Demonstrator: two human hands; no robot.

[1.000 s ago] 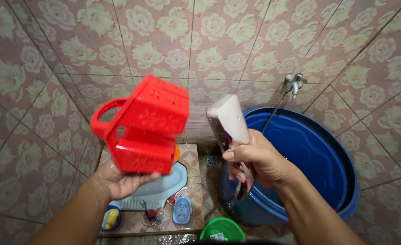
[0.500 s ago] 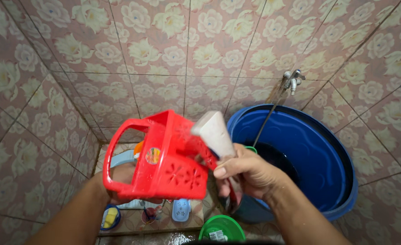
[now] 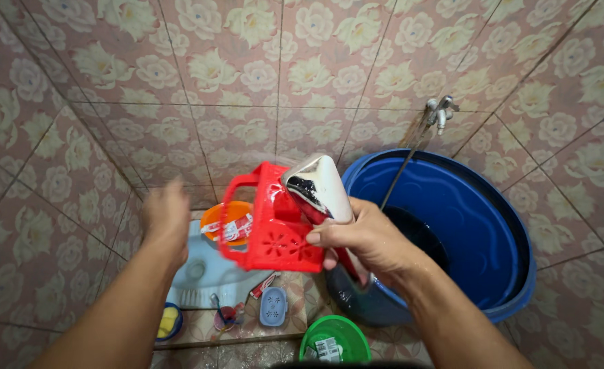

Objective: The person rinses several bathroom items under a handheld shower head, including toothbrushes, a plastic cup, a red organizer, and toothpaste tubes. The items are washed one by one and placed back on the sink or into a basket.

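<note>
Here, head view: the right hand (image 3: 367, 239) is closed around a shiny metal object with a rounded triangular head (image 3: 317, 188), whose head rises just above the thumb and forefinger. A red plastic basket (image 3: 274, 222) with perforated sides and a loop handle sits directly left of these fingers, touching or overlapping the knuckles; which fingers bear it cannot be told. The left hand (image 3: 167, 217) is blurred, raised with fingers extended and loosely spread, empty, apart from the basket, whose handle lies just right of its fingertips. Between the left fingertips and the basket, an orange bowl (image 3: 225, 220) shows behind the handle. Below the left hand lies a pale blue squat pan (image 3: 206, 277); further below stand a blue soap dish (image 3: 273, 306) and a green lid (image 3: 336, 338). Right of the right-hand fingers stands a large blue barrel (image 3: 466, 219) holding dark water, with a metal tap (image 3: 438, 113) on the floral-tiled wall (image 3: 213, 75) above it.
</note>
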